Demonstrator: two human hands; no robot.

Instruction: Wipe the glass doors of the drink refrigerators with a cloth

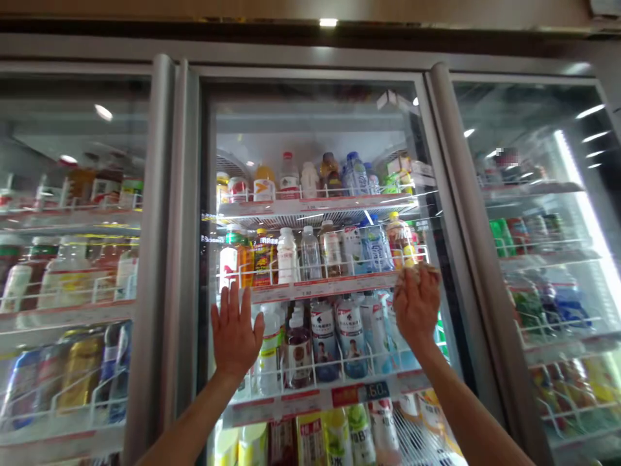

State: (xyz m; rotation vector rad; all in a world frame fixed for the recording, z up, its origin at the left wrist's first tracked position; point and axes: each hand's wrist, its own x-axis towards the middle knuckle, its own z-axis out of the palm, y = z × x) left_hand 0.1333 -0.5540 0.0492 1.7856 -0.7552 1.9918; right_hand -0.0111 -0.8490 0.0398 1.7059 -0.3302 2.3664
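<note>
I stand in front of a drinks fridge with glass doors. My left hand is open, fingers stretched upward, flat near the middle glass door at its left side. My right hand is raised at the door's right side with fingers curled inward at the height of the second shelf; whether it holds anything is hidden. Behind the glass stand rows of bottles on white wire shelves with red price strips.
A left fridge door and a right fridge door flank the middle one, both full of drinks. Thick grey door frames separate them. Ceiling lights reflect in the glass.
</note>
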